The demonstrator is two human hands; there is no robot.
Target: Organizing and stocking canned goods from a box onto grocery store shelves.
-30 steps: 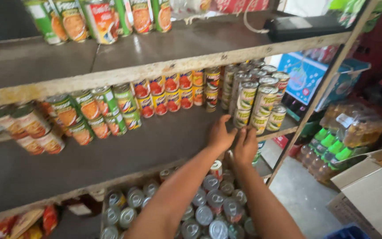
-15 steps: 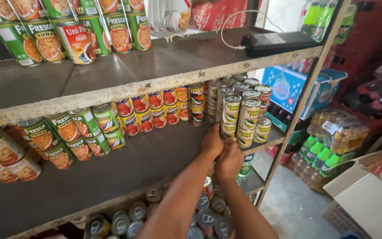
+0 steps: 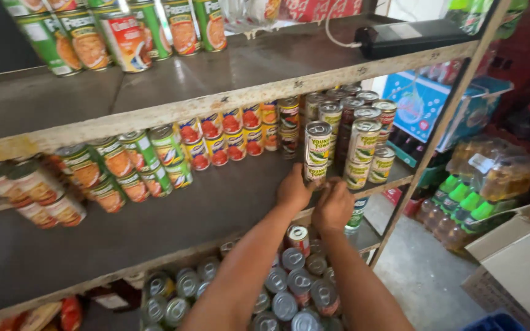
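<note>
Since half a second ago both hands have been kept at the foot of the stacked cans (image 3: 318, 153) on the middle shelf (image 3: 154, 214). The left hand (image 3: 292, 191) is pressed against the lowest can, fingers curled on it; the right hand (image 3: 332, 206) is held beside it, fingers bent together. More cans (image 3: 292, 288) are seen on the shelf beneath.

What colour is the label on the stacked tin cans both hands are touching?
Cream with green, best seen in the head view: stacked cream-and-green tin cans, left hand, right hand.
</note>
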